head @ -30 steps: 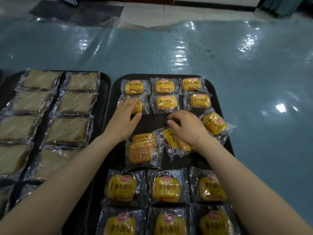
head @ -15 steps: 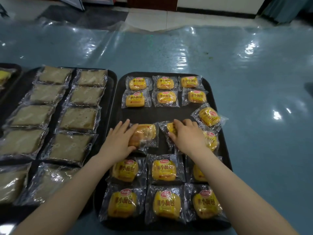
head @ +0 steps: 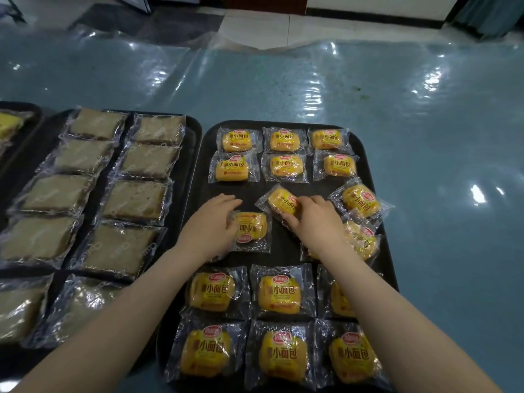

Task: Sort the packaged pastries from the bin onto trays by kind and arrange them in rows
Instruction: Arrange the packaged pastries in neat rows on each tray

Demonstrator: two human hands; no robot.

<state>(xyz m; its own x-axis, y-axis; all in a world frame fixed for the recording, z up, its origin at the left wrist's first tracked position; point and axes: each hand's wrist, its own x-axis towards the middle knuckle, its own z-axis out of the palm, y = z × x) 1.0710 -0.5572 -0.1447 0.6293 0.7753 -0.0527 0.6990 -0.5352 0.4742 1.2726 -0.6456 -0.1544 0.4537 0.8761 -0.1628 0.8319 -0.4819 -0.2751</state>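
Note:
A black tray [head: 380, 251] holds yellow packaged buns in rows of three: two rows at its far end and two at its near end. In the gap between them my left hand [head: 209, 228] grips a bun packet [head: 253, 229] lying with its label turned sideways. My right hand [head: 313, 222] holds a tilted bun packet [head: 279, 199] by its near edge. Two loose bun packets lie at the tray's right side, one [head: 360, 201] angled, the other [head: 363, 241] partly hidden behind my right wrist.
A second black tray [head: 195, 131] to the left carries brown cake slices [head: 133, 199] in clear wrappers, in two columns. At the far left edge, a third tray shows a yellow pastry [head: 10, 120]. Everything rests on a blue surface under shiny plastic sheeting [head: 312, 80].
Both hands have turned and shifted their bun packets in the tray's middle gap; the right hand's packet moved up and left. The camera view has pulled back, showing more of both trays.

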